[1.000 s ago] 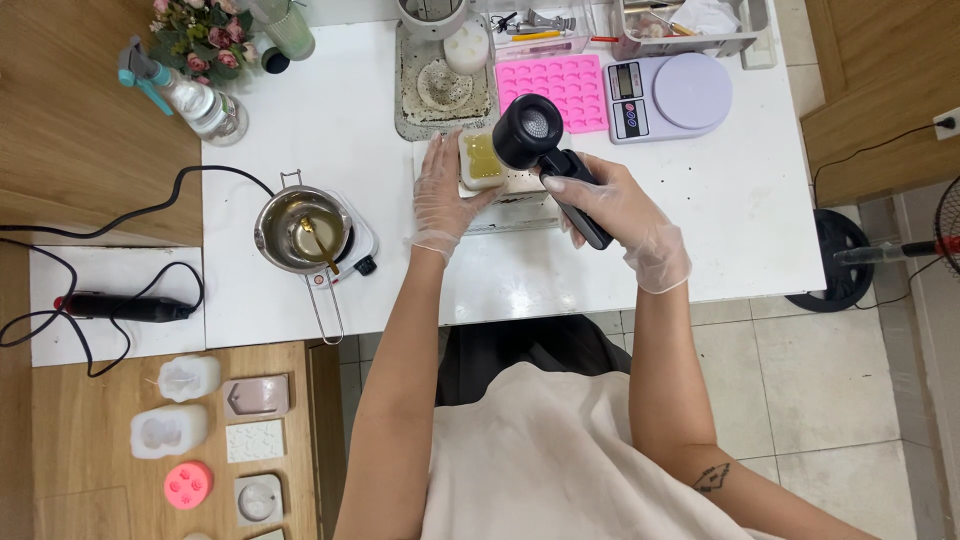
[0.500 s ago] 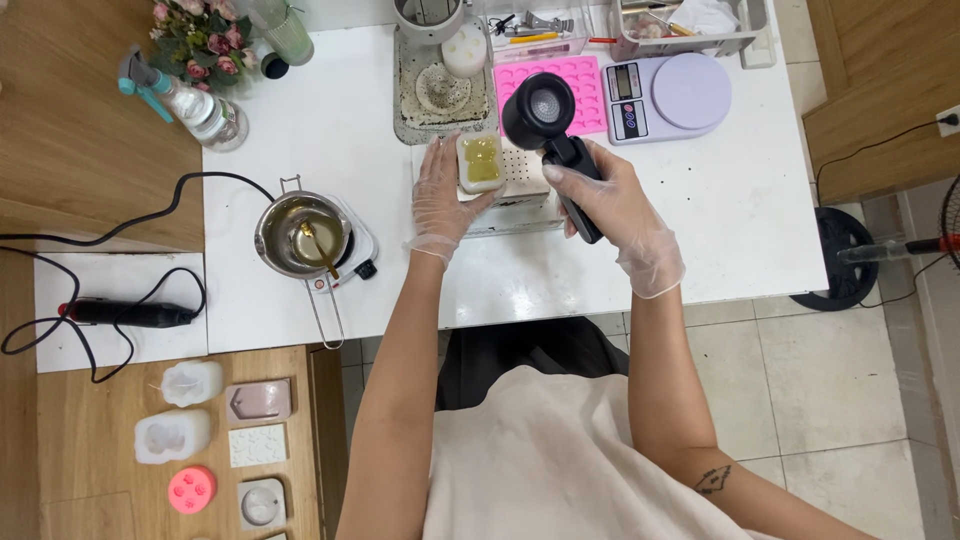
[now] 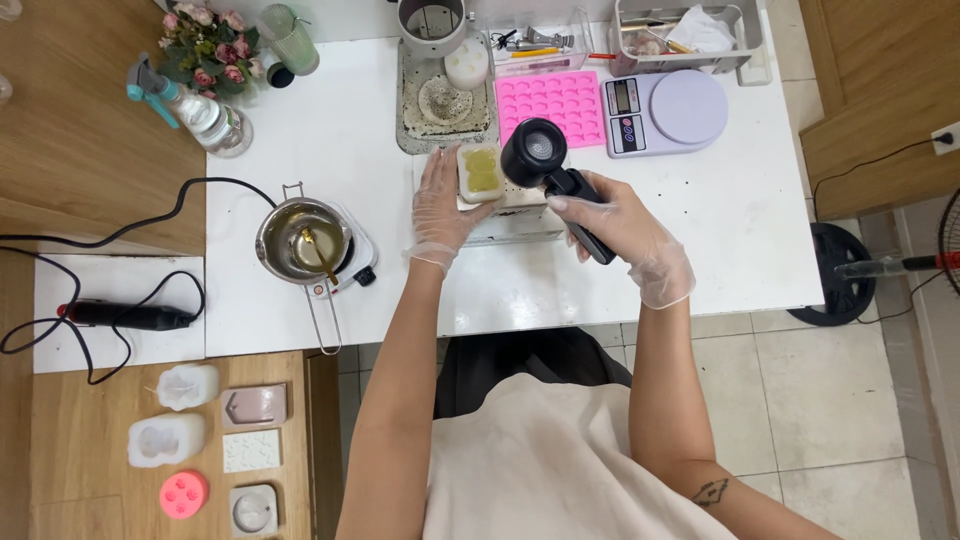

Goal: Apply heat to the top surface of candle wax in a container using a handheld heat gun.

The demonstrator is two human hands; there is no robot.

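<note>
My right hand, in a clear glove, grips the handle of a black heat gun whose round nozzle end hovers just right of a small white mould filled with yellow-green liquid. My gloved left hand rests flat against the mould's left side, fingers spread and touching it. The mould sits on a white perforated block on the white table.
A metal pot with yellowish liquid stands on a small hot plate at the left. A pink silicone mould tray, a lilac scale, a speckled tray, a spray bottle and flowers line the back. Several moulds lie on the wooden shelf.
The heat gun has swung back down and left, close beside the mould again, after lifting toward the pink tray. The left hand stays on the mould.
</note>
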